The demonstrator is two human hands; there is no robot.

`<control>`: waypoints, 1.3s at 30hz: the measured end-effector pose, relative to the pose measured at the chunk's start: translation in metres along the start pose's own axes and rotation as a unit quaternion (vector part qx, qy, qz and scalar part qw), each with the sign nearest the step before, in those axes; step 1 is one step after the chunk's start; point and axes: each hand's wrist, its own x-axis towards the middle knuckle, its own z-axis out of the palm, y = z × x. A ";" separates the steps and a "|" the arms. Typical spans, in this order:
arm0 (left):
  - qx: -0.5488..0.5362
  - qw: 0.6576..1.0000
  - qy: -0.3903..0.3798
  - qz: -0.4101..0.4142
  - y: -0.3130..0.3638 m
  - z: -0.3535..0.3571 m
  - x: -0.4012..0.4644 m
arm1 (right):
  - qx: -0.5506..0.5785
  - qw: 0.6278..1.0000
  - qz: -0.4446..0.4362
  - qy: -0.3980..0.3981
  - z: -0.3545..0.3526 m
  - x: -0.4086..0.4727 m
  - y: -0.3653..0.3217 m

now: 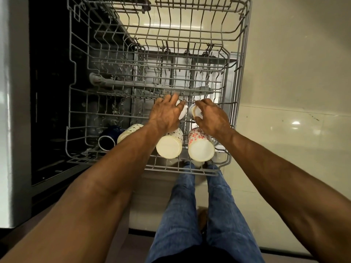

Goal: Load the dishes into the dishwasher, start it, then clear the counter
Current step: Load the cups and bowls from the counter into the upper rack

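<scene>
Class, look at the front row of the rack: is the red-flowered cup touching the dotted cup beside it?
Apart. The head view shows a clear gap, with rack wires visible, between the red-flowered cup and the dotted cup.

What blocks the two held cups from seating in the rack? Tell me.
Nothing visible does. The left hand and right hand each hold a white cup over open rack wires behind the front row.

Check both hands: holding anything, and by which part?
Left hand grips a white cup over its side; right hand grips another cup by its side, both above the rack.
</scene>
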 end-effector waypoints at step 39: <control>-0.177 0.909 0.258 -0.276 -0.017 -0.134 -0.220 | -0.194 0.937 -0.280 0.071 -0.165 -0.101 -0.125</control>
